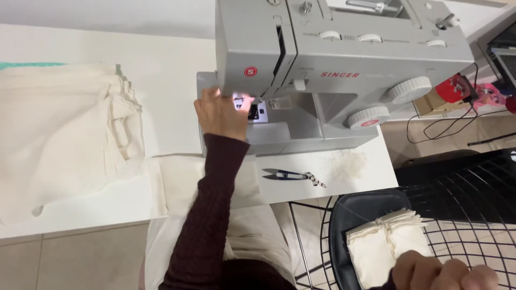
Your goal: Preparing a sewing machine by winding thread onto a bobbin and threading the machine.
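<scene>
left hand point(221, 114) at needle area of grey sewing machine point(333, 64) on desk point(161, 70), fingers loosely curled, nothing visibly held. right hand point(446, 273) fisted beside folded cream cloth point(384, 244) on black chair; grip unclear. step looks like machine setup; next calls for feeding cloth under foot

The left hand point(221, 114) covers the needle spot on the sewing machine point(344, 64), so its fingertips cannot be seen. The machine's top is cut off by the edge. The right hand point(443, 271) is cut off at the bottom and blurry, and its grip cannot be told. The red things point(457, 88) behind the machine are too small to tell
</scene>
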